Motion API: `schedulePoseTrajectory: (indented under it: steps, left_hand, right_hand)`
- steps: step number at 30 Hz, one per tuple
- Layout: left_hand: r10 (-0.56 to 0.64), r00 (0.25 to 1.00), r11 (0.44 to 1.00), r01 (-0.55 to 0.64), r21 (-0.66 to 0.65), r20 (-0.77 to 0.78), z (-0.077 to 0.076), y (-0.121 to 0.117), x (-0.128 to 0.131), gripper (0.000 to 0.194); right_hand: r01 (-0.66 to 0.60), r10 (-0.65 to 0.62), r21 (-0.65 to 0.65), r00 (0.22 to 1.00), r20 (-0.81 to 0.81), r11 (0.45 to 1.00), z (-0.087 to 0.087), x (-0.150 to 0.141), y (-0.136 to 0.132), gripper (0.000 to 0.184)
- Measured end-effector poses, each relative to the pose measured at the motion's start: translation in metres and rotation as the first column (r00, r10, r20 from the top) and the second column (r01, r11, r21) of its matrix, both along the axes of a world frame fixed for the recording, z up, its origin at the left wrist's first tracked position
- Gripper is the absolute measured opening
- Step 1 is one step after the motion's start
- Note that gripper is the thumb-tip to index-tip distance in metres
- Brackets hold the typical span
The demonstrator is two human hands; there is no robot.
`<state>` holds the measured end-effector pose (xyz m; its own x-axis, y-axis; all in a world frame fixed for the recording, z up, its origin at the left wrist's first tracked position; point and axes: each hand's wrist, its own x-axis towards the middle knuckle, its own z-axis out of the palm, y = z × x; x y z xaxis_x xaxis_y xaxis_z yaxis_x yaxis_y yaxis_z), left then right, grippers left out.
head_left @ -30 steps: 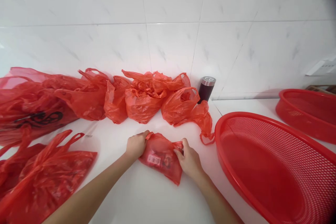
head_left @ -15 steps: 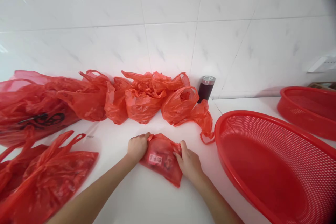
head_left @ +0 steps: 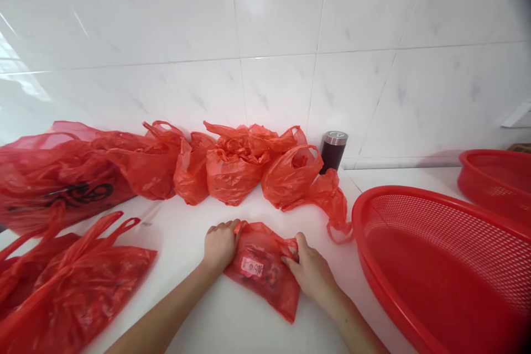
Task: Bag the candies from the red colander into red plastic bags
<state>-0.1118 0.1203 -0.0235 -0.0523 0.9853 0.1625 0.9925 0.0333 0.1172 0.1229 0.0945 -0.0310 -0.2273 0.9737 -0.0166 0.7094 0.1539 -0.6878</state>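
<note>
A small red plastic bag [head_left: 265, 271] lies in front of me on the white table, its top edge turned away from me. Through its thin film a label with dark marks and some dark contents show; what they are I cannot make out. My left hand [head_left: 222, 243] is closed on the bag's upper left corner. At the upper right corner, my right hand [head_left: 311, 265] pinches the film between thumb and fingers. Between the two hands the top edge is spread wide.
Several filled red bags [head_left: 236, 171] line the tiled wall, beside a dark metal-topped tumbler [head_left: 333, 150]. More red bags [head_left: 91, 282] lie at the near left. A large red plastic basket [head_left: 415, 265] stands close on the right, with another red basket [head_left: 493, 182] behind it.
The view has tilted up slightly, so the scene sits lower. Both hands keep hold of the bag, which now looks stretched a little wider and flatter.
</note>
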Motion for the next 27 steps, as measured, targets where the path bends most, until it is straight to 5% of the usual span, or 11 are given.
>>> schedulePoseTrajectory:
  steps: [5, 10, 14, 20, 27]
  left_hand:
    - [0.012, 0.986, 0.998, -0.021, 0.054, 0.166, 0.016, -0.005, -0.005, 0.049]
    - [-0.218, 0.916, 0.965, 0.152, 0.211, 0.337, 0.04, -0.018, 0.0, 0.047]
    - [-0.305, 0.849, 0.948, 0.231, 0.217, 0.432, 0.039, -0.022, 0.013, 0.048]
    - [-0.166, 0.875, 0.985, 0.127, 0.114, 0.456, 0.025, -0.014, 0.008, 0.05]
    - [0.051, 0.953, 0.998, -0.043, -0.035, 0.299, 0.011, -0.004, -0.001, 0.047]
  right_hand:
    - [0.064, -0.069, -0.035, 0.983, -0.169, 0.997, -0.005, 0.001, 0.004, 0.031]
    - [0.072, -0.094, -0.086, 0.95, -0.299, 0.994, -0.005, 0.002, 0.004, 0.032]
    - [0.038, -0.06, -0.065, 0.93, -0.363, 0.997, -0.006, 0.001, 0.002, 0.029]
    - [-0.002, -0.017, -0.057, 0.946, -0.325, 0.998, -0.008, 0.001, 0.004, 0.032]
    - [0.002, -0.01, -0.046, 0.985, -0.173, 0.999, -0.004, 0.0, 0.002, 0.03]
